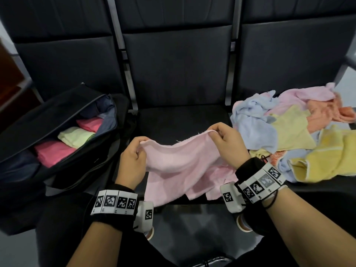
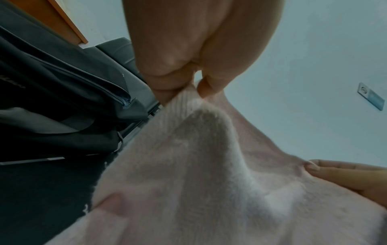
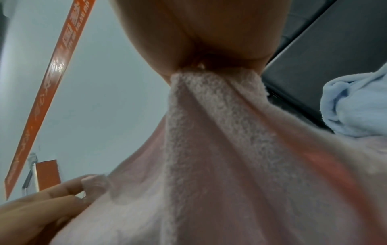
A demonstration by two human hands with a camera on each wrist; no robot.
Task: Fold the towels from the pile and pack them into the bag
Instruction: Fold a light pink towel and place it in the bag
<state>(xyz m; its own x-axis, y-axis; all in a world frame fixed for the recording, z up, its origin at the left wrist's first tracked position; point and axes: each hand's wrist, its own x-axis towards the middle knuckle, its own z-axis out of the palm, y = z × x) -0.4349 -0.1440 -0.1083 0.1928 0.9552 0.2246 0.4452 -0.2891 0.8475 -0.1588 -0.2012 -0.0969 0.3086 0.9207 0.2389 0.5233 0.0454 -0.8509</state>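
A pale pink towel [image 1: 181, 162] hangs between both hands above the middle seat. My left hand [image 1: 133, 160] pinches its left top corner, and my right hand [image 1: 225, 139] pinches the right top corner; the lower part droops over the seat's front edge. The left wrist view shows thumb and finger pinched on the pink towel [image 2: 188, 165], and the right wrist view shows the pink towel [image 3: 220, 132] bunched in the fingers. An open black bag [image 1: 63, 116] lies on the left seat and holds folded pink and yellow-green towels [image 1: 75, 136]. The towel pile [image 1: 289, 132] lies on the right seat.
Three dark padded seats [image 1: 181, 70] joined by metal frames stand in a row. The bag fills the left seat and the pile covers most of the right one. Grey floor shows below, between my legs.
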